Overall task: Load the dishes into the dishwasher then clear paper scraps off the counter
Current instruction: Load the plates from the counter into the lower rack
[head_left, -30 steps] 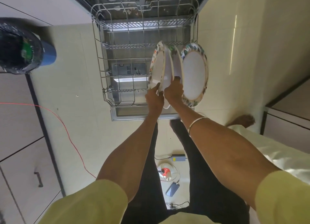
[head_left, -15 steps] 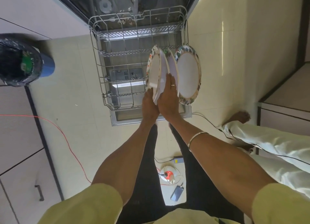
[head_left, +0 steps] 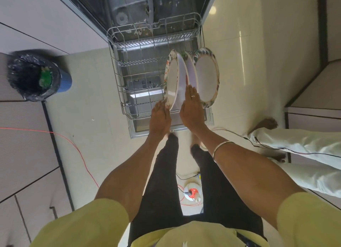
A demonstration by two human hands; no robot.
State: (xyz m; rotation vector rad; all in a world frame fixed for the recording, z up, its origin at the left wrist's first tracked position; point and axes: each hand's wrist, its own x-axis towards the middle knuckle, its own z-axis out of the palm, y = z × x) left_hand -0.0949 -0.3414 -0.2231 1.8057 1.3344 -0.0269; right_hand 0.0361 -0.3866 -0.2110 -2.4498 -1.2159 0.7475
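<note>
Three white plates with floral rims stand on edge at the right side of the pulled-out wire dishwasher rack [head_left: 118,76]. The left plate [head_left: 172,80] leans left, the middle plate [head_left: 191,75] shows only a strip, and the right plate [head_left: 206,78] faces me. My left hand [head_left: 160,115] has straight fingers touching the lower rim of the left plate. My right hand [head_left: 191,106] lies flat with straight fingers between the left and middle plates, a ring on one finger.
The open dishwasher door [head_left: 173,130] lies under the rack. A blue bin with a black liner [head_left: 36,76] stands on the floor at left. A red cable [head_left: 73,145], a power strip [head_left: 191,191] and another person's legs [head_left: 295,145] are nearby.
My hands have let go of the plates: the fingers that gripped the rims a second ago are now straight. The plates stay upright in the rack. The camera view has shifted back.
</note>
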